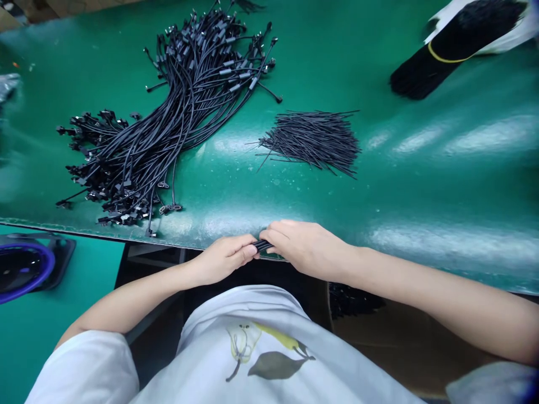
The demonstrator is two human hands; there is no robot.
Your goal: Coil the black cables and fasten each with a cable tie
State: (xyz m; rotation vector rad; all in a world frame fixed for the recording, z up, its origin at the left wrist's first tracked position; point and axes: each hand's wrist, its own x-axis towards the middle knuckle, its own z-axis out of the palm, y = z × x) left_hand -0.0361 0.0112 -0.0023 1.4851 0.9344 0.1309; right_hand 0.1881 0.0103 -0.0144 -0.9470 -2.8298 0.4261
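Bunched black cable strands [263, 246] between both hands [223, 259] [304, 247]

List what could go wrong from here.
The black strands held between the left hand and right hand sit at the edge of the table and might drop if grip slips. Connectors of the cable pile lie close to that edge and could snag. The loose thin strips could scatter if brushed.

- Viewpoint: one camera, worn on the head, looking from above the wearer's pale shirt [202, 359].
- Direction: forward and steeply downward, with the shirt along the lower margin and the green bench [404, 191] filling most of the upper half.
- Range: near, with a wide field; both forearms [421, 289] reach in from the sides, and the fingers [242, 245] lie just below centre.
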